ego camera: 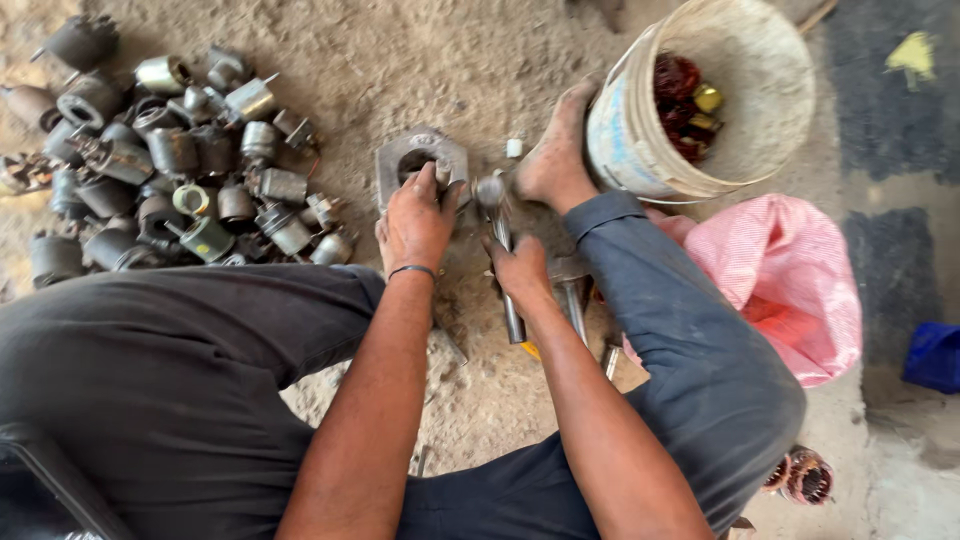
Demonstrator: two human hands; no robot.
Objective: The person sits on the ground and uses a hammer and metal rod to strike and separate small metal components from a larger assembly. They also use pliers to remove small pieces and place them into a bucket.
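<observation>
Gripping a steel hammer with a long metal handle [507, 285], the right hand [520, 270] has its fingers wrapped tight round the shaft; the hammer head sits up near a small grey metal part [489, 190]. Left hand [415, 220] rests on top of a square grey metal block with a round hole [420, 158], fingers curled together over its lower edge and pressing down, a thin dark band on that wrist. The small part lies just beside the block's right edge, between the two hands; cannot tell whether the left fingertips touch it.

Block sits on a dusty dirt floor [400, 60], right in front of the person's knees. A bare foot [556, 150] is planted just right of the block, touching the side of a tipped white plastic bucket [640, 140] that holds reddish copper windings and a yellow piece. A small white cylinder [514, 148] lies on the dirt between block and foot.

Left of the block, a heap of grey and dark cylindrical motor housings [170, 170] is spread over the floor, well apart from the hands. Right of the leg lies a crumpled pink plastic bag [790, 280]; a blue object [935, 355] sits at the far right edge. Two copper-wound coils [805, 478] lie near the lower right.
</observation>
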